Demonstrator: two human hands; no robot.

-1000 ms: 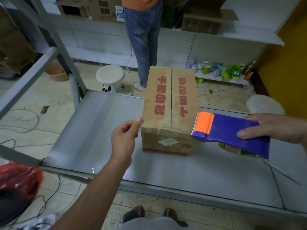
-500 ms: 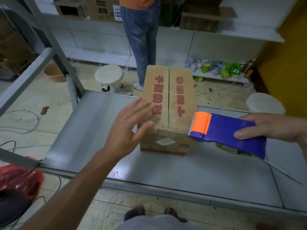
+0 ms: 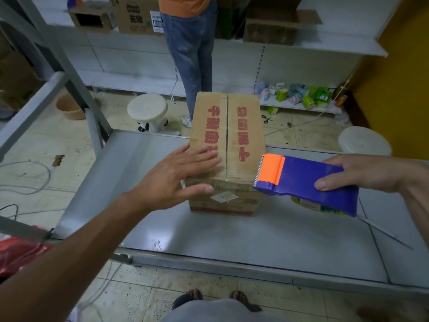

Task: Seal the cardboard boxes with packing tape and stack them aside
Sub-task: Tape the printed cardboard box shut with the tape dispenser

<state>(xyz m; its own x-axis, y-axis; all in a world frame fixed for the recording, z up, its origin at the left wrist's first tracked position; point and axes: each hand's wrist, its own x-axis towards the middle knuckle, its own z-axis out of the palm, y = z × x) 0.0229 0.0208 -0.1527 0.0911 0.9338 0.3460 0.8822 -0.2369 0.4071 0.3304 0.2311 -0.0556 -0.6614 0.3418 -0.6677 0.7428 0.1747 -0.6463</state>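
Grey sheet metal forms the bench (image 3: 255, 228) in a storeroom lined with white shelving. On it, toward the far edge, stands a brown cardboard box (image 3: 228, 145) with red printed characters, its two top flaps closed and meeting along a centre seam that already carries a glossy strip of tape.

A person's left hand (image 3: 178, 177) lies spread flat on the near left of the box top, fingers over the flap, thumb hanging down the front face. The right hand (image 3: 362, 174) is closed around a blue tape dispenser (image 3: 308, 182) with an orange toothed cutter end, held in the air just beside the box's near right corner, not touching it.

To seal well, the left hand should press the flaps level and together while the dispenser starts on the front face below the seam, then runs straight along the seam and down the far side.

Half a second ago the left hand was raised and open in front of the box; now it rests on the lid. The dispenser has barely shifted.

Behind the bench stands another person in jeans (image 3: 192, 59), beside a white stool (image 3: 147, 109).
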